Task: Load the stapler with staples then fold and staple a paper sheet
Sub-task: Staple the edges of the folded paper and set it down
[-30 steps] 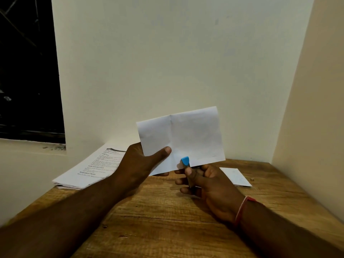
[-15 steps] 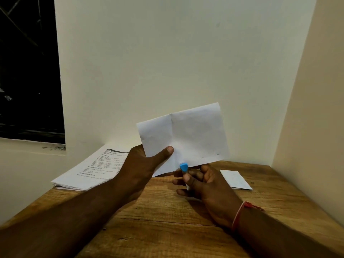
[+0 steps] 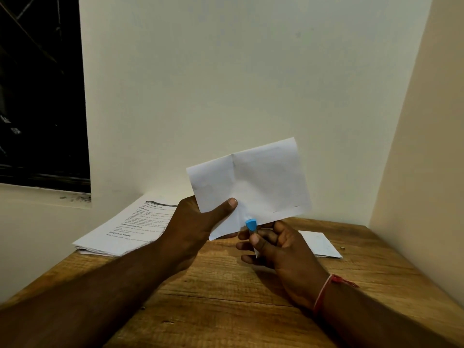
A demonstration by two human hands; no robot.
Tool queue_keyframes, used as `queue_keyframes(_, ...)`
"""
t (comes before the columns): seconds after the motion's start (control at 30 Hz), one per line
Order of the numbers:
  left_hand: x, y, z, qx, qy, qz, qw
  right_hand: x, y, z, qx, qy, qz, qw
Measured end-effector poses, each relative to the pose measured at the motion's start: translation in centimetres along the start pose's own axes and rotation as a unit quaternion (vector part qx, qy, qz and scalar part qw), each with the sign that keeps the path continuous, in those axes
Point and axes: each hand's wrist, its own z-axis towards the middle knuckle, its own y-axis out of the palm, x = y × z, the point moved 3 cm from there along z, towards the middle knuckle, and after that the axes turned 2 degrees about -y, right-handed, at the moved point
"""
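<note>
Cream walls (image 3: 226, 84), dark window (image 3: 37, 96), wooden table (image 3: 226, 297)

white paper sheet (image 3: 261, 182), blue-tipped stapler (image 3: 251, 225), brown wood-grain table (image 3: 226, 297).

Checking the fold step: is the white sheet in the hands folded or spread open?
Folded, apparently: the paper sheet is much smaller than the printed pages behind, and a vertical crease crosses it. Layer count: cannot tell.

There is one view only, from a camera on the person's head. It faces forward and a little down, over the wooden tabletop (image 3: 226, 287) to the pale wall (image 3: 251, 71) at 12 o'clock. The left hand (image 3: 198, 222) and right hand (image 3: 283, 249) are near the lens, at centre. A dark window (image 3: 37, 96) lies at 10 o'clock.
</note>
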Motion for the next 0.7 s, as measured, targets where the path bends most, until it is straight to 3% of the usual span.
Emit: queue_keyframes(0.7,-0.45,-0.18,0.16,-0.010,0.003,0.010,1.000,-0.60,0.24,-0.20,0.044,-0.026,-0.046,0.998)
